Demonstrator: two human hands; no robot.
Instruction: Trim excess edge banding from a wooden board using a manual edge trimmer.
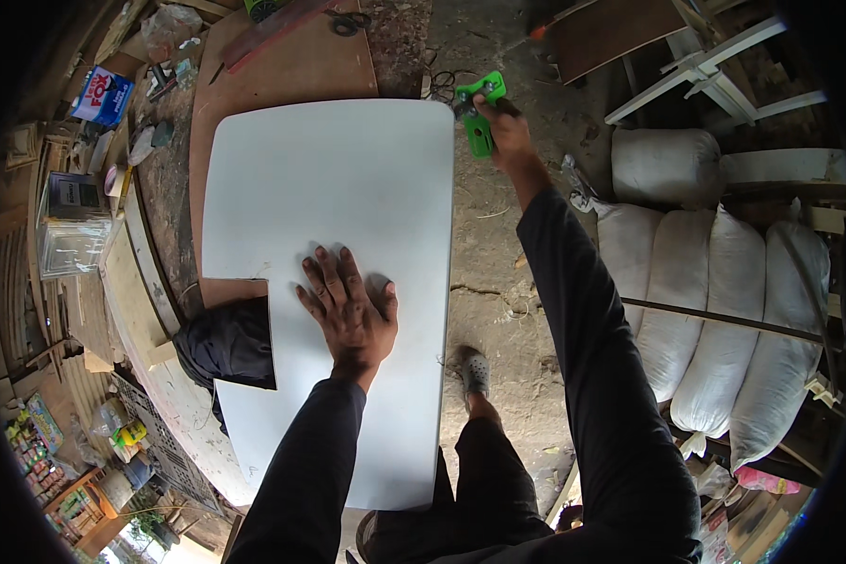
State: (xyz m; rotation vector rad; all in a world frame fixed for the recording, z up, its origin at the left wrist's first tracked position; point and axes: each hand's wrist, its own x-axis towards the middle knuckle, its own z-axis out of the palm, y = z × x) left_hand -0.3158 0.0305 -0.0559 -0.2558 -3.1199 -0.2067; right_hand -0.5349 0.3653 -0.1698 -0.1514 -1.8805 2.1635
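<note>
A large white panel [348, 188] with rounded corners and a rectangular notch in its left side lies flat in front of me. My left hand [352, 305] rests palm down on its middle, fingers spread, holding nothing. At the panel's far right corner, my right hand [509, 132] grips a green edge trimmer [480, 141], a flat plastic tool with metal parts. The trimmer sits against the corner or just beside it; exact contact is hard to tell. Dark cloth [230, 348] shows through the notch.
A brown board [291, 66] lies under the panel's far end, with a reddish bar [273, 36] on it. Left are a blue-and-white can [101, 96] and a clear container [70, 244]. Several full white sacks [681, 282] and a white wooden frame [714, 80] stand right.
</note>
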